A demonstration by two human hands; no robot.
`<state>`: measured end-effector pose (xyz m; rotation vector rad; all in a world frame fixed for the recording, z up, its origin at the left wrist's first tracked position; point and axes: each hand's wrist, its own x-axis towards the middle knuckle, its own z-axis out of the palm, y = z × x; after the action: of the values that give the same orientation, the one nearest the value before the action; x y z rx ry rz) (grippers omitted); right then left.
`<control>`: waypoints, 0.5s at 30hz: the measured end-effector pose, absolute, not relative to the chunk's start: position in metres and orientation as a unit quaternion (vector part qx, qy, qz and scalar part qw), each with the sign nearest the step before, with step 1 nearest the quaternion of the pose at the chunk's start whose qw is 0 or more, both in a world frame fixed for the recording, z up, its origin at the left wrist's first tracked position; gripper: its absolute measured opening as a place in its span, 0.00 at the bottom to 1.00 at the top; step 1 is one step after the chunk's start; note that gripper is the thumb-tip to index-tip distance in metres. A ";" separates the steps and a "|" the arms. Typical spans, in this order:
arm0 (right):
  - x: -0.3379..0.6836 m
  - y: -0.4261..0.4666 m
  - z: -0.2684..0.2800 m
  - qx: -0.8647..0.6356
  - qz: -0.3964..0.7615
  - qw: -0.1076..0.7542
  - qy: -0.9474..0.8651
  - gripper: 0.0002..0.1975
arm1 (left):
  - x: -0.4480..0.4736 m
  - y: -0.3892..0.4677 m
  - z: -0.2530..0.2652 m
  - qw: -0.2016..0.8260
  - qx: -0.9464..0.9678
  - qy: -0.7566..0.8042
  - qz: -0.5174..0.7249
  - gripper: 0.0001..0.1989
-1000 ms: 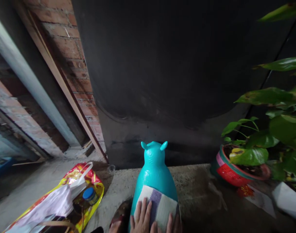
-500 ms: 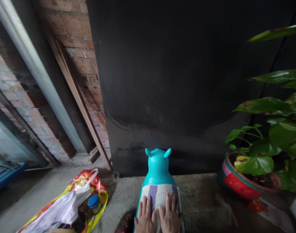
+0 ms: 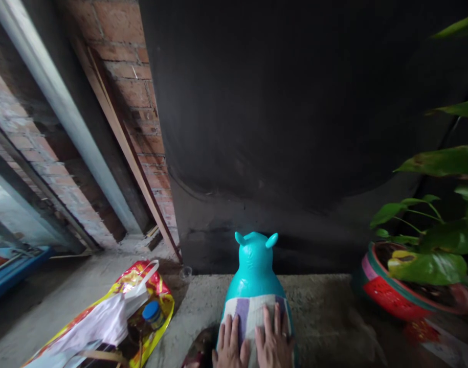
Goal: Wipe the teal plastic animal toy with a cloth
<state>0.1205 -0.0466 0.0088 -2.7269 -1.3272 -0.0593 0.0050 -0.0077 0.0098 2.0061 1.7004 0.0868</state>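
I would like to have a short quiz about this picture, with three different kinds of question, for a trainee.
1. True or false: the left hand and the right hand both rest on the striped cloth.
2. Which colour is the round lid in the bag? A) red B) blue C) white
3. Fill in: in the picture, the flower pot stands to the ____ of the turquoise animal figure.

Key: 1. True; 2. B; 3. right

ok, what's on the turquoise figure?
A striped cloth, with the left hand and right hand on it. The cloth hides the surface beneath it on the turquoise figure.
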 end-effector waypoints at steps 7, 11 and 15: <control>0.137 -0.004 0.025 -0.883 -0.015 0.059 -0.465 0.27 | 0.025 0.025 0.046 0.281 0.731 0.621 -0.013 0.29; 0.131 -0.027 -0.007 -0.874 -0.042 0.100 -0.473 0.27 | 0.018 0.014 0.042 0.266 0.738 0.619 -0.026 0.29; 0.114 -0.073 -0.037 -0.853 -0.134 0.135 -0.487 0.27 | -0.001 -0.009 0.022 0.247 0.763 0.597 0.015 0.30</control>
<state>0.1145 -0.0735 -0.0374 -2.4696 -1.4095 -0.3879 -0.0005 -0.0085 0.0220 2.0799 1.6286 0.0402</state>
